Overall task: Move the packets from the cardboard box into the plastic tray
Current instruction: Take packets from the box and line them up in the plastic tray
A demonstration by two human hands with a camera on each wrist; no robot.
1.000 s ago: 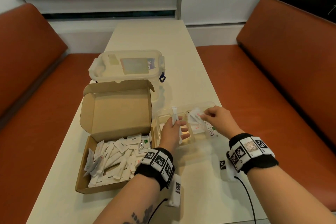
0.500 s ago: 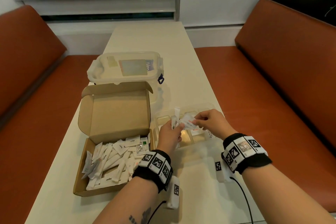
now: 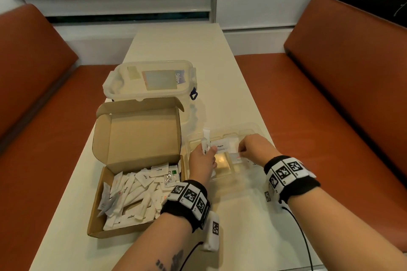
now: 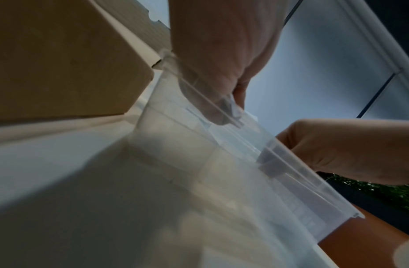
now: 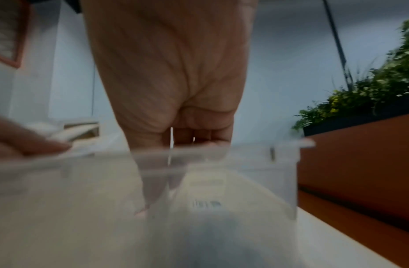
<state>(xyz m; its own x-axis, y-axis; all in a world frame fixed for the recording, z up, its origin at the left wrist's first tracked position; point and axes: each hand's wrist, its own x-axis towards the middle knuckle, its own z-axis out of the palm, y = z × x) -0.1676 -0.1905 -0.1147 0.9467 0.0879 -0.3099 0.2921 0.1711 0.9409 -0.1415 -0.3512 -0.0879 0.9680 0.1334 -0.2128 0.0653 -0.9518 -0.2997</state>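
A: Left hand (image 3: 202,161)?
B: I see it gripping upright stick packets (image 3: 206,142) over the plastic tray (image 3: 255,126), fingers curled round them.
A: Right hand (image 3: 253,149)?
B: I see it pinching a flat packet (image 3: 223,146) marked "Pepper" above the tray's middle.
A: Rest of the packets?
B: Heaped in the open cardboard box (image 3: 136,138), just left of the tray. Lidded clear tub (image 3: 149,79) behind it.

Right hand (image 3: 253,148) now lower, flat packet (image 3: 222,147) inside plastic tray (image 3: 253,128).
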